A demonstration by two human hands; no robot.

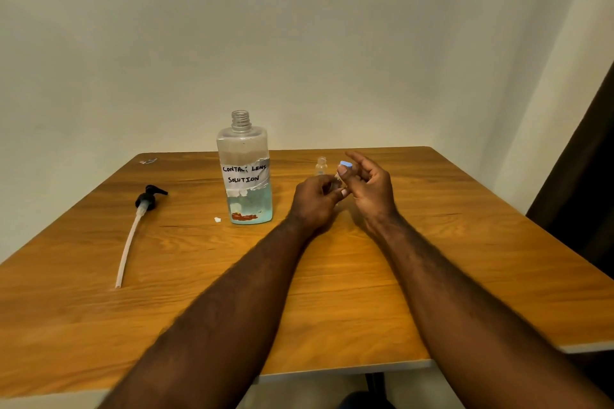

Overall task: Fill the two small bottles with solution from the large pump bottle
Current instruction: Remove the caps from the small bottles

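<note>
1. Large bottle (pixel 244 169): stands upright on the table (pixel 332 292) with its neck open. Blue solution fills roughly the lower third. Its pump head (pixel 151 197) lies on the table well to the left, tube attached.
2. First small bottle (pixel 321 167): stands uncapped just behind the hands. It looks clear and is probably unfilled.
3. Left hand (pixel 314 202): the fingers curl round the second small bottle (pixel 337 181), which is mostly hidden. Its fill level cannot be read.
4. Right hand (pixel 370 188): thumb and finger pinch a blue cap (pixel 345 164) just above that bottle.
5. Progress, as judged: the opening steps appear done or nearly done. Filling both small bottles and recapping them remain.
</note>
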